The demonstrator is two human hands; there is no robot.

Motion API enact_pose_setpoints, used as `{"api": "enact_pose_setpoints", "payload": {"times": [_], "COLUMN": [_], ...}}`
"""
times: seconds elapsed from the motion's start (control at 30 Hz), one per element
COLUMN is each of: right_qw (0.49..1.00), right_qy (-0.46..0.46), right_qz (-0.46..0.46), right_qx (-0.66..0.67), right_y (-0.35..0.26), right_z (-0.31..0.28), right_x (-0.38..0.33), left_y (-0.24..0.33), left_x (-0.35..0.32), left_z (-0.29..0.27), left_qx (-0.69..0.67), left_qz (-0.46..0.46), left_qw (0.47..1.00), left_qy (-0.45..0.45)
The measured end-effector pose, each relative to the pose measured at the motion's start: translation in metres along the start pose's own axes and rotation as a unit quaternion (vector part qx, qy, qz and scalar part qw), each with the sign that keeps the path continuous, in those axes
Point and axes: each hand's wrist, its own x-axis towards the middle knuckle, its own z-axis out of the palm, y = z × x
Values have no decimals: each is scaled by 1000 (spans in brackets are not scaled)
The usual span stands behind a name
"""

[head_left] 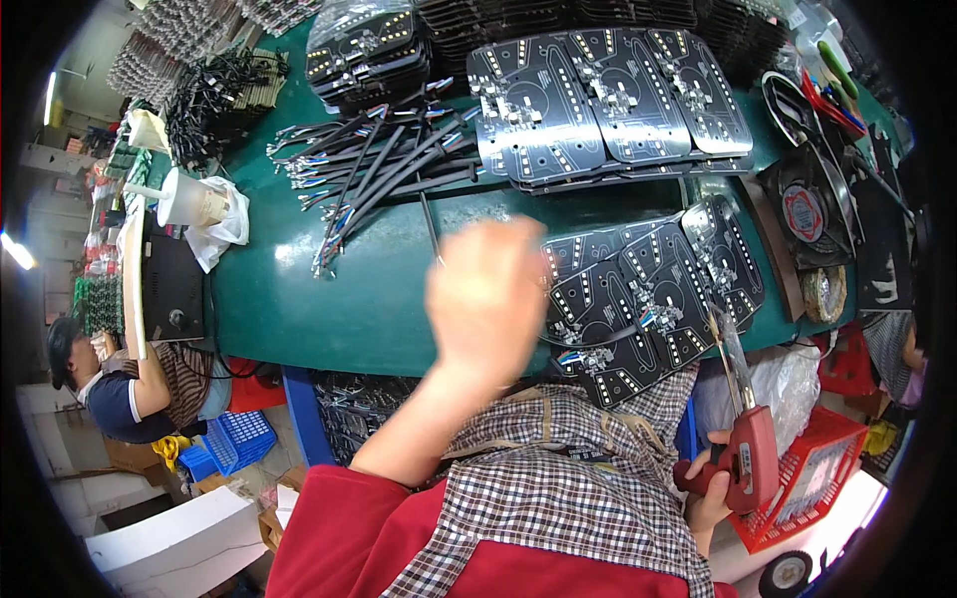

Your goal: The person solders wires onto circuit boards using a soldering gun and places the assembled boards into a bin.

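My left hand point(486, 294) is over the green table, between the pile of short black cables point(384, 179) and the near circuit boards. It is smeared by motion, so I cannot make out its fingers or whether they hold anything. At the lower right, my right hand point(710, 490) is closed around the handle of a red soldering gun point(755, 458). The gun's metal tip points up toward the near black circuit boards point(663, 284), which lie overlapping at the table's front edge. A black cable with coloured wire ends lies across them.
A larger stack of black circuit boards point(543, 110) stands behind, with another stack point(364, 60) to its left. A small fan point(802, 211) is at the right. A white spool point(189, 199) stands at the left. Another person point(130, 389) sits farther left. A red crate point(812, 468) is beside me.
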Motion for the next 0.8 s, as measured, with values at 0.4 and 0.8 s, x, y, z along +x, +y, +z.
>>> {"api": "enact_pose_setpoints", "payload": {"times": [0.4,0.8], "right_qw": [998,995], "right_qy": [-2,12], "right_qz": [-32,-66], "right_qx": [62,75], "right_y": [6,5], "right_z": [1,3], "right_x": [8,8], "left_y": [-142,-71], "left_x": [-6,27], "left_z": [-76,-35], "left_qx": [-338,101], "left_qz": [-302,38], "left_qw": [875,988], "left_qy": [-170,-109]}}
